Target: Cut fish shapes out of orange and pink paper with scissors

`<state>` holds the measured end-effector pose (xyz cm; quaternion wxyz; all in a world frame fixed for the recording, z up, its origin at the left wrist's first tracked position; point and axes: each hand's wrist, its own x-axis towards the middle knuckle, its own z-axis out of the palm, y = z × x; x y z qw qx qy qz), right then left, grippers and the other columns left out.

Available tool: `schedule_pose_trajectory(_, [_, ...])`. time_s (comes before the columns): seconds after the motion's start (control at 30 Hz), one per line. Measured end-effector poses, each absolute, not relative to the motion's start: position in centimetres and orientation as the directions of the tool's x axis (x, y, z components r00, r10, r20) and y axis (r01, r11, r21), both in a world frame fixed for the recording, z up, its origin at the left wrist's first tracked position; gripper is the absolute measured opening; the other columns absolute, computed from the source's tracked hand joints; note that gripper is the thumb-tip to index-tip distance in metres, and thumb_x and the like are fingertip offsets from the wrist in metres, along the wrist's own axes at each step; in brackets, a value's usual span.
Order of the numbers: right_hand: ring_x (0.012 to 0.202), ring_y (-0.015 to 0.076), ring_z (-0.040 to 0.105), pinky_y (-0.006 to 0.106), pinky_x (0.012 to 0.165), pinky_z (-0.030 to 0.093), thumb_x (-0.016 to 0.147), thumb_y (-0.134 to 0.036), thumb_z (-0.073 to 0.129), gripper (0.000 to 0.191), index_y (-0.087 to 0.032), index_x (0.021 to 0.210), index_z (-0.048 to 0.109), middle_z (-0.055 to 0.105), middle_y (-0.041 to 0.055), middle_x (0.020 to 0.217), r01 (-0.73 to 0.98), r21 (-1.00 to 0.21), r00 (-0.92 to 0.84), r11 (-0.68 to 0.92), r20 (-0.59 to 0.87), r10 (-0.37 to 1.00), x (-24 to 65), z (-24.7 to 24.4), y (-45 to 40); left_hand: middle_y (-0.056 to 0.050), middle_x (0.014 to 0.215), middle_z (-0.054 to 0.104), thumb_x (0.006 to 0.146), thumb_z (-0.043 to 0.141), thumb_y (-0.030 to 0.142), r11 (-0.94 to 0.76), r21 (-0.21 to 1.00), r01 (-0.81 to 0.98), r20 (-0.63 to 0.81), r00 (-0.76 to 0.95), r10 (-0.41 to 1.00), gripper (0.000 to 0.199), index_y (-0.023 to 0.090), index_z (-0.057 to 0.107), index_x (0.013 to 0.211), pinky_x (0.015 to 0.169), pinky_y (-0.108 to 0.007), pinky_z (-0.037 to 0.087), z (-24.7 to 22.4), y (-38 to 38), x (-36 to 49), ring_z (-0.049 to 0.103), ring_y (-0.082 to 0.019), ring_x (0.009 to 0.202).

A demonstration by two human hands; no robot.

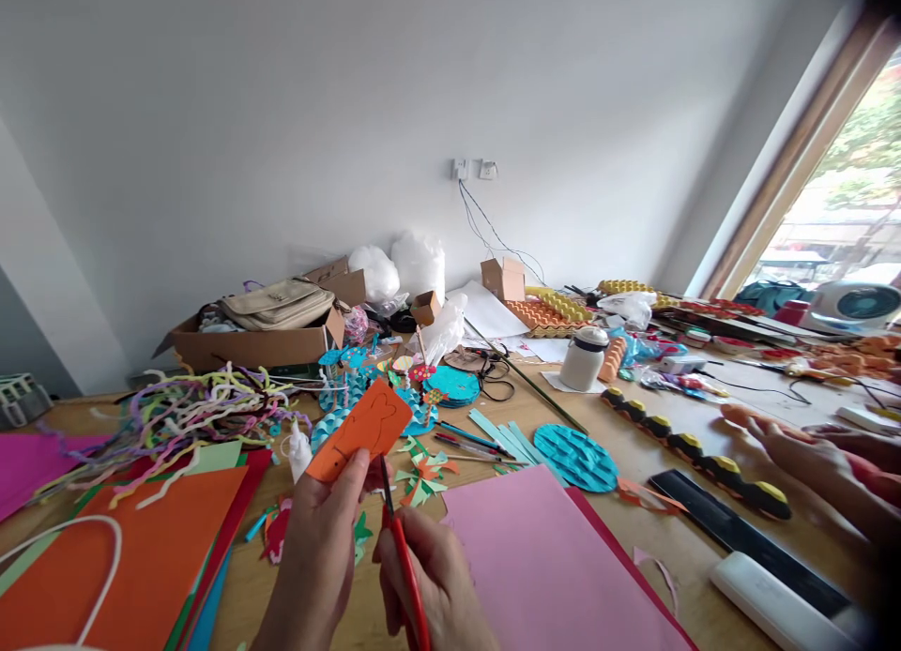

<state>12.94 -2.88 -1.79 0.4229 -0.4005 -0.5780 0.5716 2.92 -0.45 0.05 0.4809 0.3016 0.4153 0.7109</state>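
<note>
In my left hand (328, 529) I hold an orange piece of paper (362, 428), thumb on its face. Dark outlines are drawn on it, one with a wavy, rounded edge. My right hand (429, 576) grips a pair of scissors (403, 562) with red handles, its dark blades pointing up at the paper's lower right edge. Whether the blades touch the paper I cannot tell. Below and beyond the hands lie cut paper scraps (426, 468) in green and orange. A pink sheet (542, 557) lies to the right of my right hand.
Orange sheets (161, 529) and pipe cleaners (211, 407) lie at left, near a cardboard box (246, 346). Blue paper discs (575, 456), a white jar (584, 360), a black-yellow egg-carton strip (694, 449) and a white case (771, 595) are at right. Another person's hands (809, 463) work at far right.
</note>
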Motion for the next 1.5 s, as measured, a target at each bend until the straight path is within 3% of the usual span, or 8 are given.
schedule_pose_trajectory(0.13, [0.033,0.0073,0.036,0.019,0.033,0.031,0.068,-0.082,0.04,0.061,-0.021,0.057,0.038,0.038,-0.0061,0.04,-0.011,-0.998,-0.286,0.061,0.061,0.956,12.6,-1.7,-2.7,0.0,0.065,0.072,0.07,0.068,0.032,-0.157,0.893,-0.423,-0.002,-0.352,0.936,0.018,0.018,0.07,0.08,0.043,-0.023,0.039,-0.6,-0.5,3.3,0.061,-0.016,0.055])
schedule_pose_trajectory(0.23, [0.033,0.0069,0.036,0.018,0.033,0.03,0.068,-0.083,0.038,0.063,-0.021,0.055,0.037,0.038,-0.0056,0.041,-0.001,-0.995,-0.266,0.099,0.096,0.959,12.5,-2.1,-2.5,-0.002,0.067,0.072,0.072,0.067,0.035,-0.125,0.879,-0.46,-0.038,-0.328,0.944,0.02,0.017,0.07,0.082,0.037,-0.022,0.034,-0.7,-0.7,3.7,0.061,-0.015,0.052])
schedule_pose_trajectory(0.5, [0.032,0.006,0.034,0.017,0.029,0.025,0.075,-0.077,0.038,0.061,-0.021,0.053,0.035,0.036,-0.0054,0.042,-0.025,-0.982,-0.184,0.19,0.191,0.964,12.0,-4.4,-2.1,0.002,0.056,0.067,0.059,0.076,0.029,-0.101,0.788,-0.607,-0.13,-0.324,0.937,0.019,0.015,0.07,0.07,0.048,-0.019,0.048,0.6,-1.3,4.9,0.062,-0.012,0.053])
schedule_pose_trajectory(0.73, [0.036,0.0073,0.036,0.018,0.033,0.026,0.079,-0.075,0.035,0.059,-0.021,0.056,0.036,0.037,-0.0045,0.044,-0.001,-0.972,-0.181,0.236,0.232,0.956,12.2,-5.2,-2.0,0.002,0.059,0.069,0.06,0.077,0.028,-0.088,0.745,-0.661,-0.153,-0.298,0.942,0.016,0.015,0.07,0.063,0.053,-0.016,0.05,0.5,-1.3,5.1,0.062,-0.01,0.055])
schedule_pose_trajectory(0.93, [0.046,0.01,0.035,0.02,0.038,0.025,0.082,-0.072,0.033,0.058,-0.02,0.056,0.038,0.038,-0.0029,0.047,0.059,-0.952,-0.176,0.302,0.288,0.941,12.5,-6.0,-2.0,0.002,0.06,0.068,0.059,0.079,0.031,-0.11,0.727,-0.678,-0.14,-0.303,0.943,0.02,0.015,0.068,0.061,0.045,-0.014,0.046,0.6,-1.2,5.3,0.061,-0.009,0.057])
schedule_pose_trajectory(1.07, [0.05,0.0103,0.034,0.02,0.04,0.024,0.084,-0.065,0.037,0.053,-0.02,0.056,0.037,0.037,-0.0028,0.051,0.046,-0.946,-0.161,0.321,0.31,0.937,12.6,-5.8,-1.9,0.001,0.059,0.068,0.058,0.079,0.031,-0.133,0.731,-0.669,-0.122,-0.321,0.939,0.02,0.014,0.067,0.06,0.049,-0.014,0.049,0.5,-1.2,5.4,0.061,-0.009,0.056])
schedule_pose_trajectory(1.3, [0.051,0.0104,0.034,0.021,0.043,0.026,0.086,-0.063,0.037,0.05,-0.019,0.061,0.038,0.036,-0.0033,0.054,0.004,-0.953,-0.204,0.303,0.296,0.933,13.0,-4.8,-1.8,0.001,0.06,0.067,0.056,0.081,0.031,-0.114,0.738,-0.666,-0.144,-0.32,0.937,0.025,0.017,0.072,0.074,0.044,-0.014,0.046,0.3,-1.3,5.6,0.062,-0.011,0.054])
schedule_pose_trajectory(1.5, [0.053,0.0106,0.032,0.021,0.044,0.026,0.084,-0.066,0.036,0.051,-0.02,0.063,0.036,0.036,-0.0024,0.057,0.005,-0.955,-0.206,0.297,0.29,0.935,13.2,-4.4,-2.0,0.001,0.06,0.067,0.058,0.08,0.033,-0.096,0.749,-0.655,-0.13,-0.288,0.949,0.022,0.015,0.069,0.065,0.045,-0.014,0.046,-0.1,-1.4,5.7,0.063,-0.012,0.056])
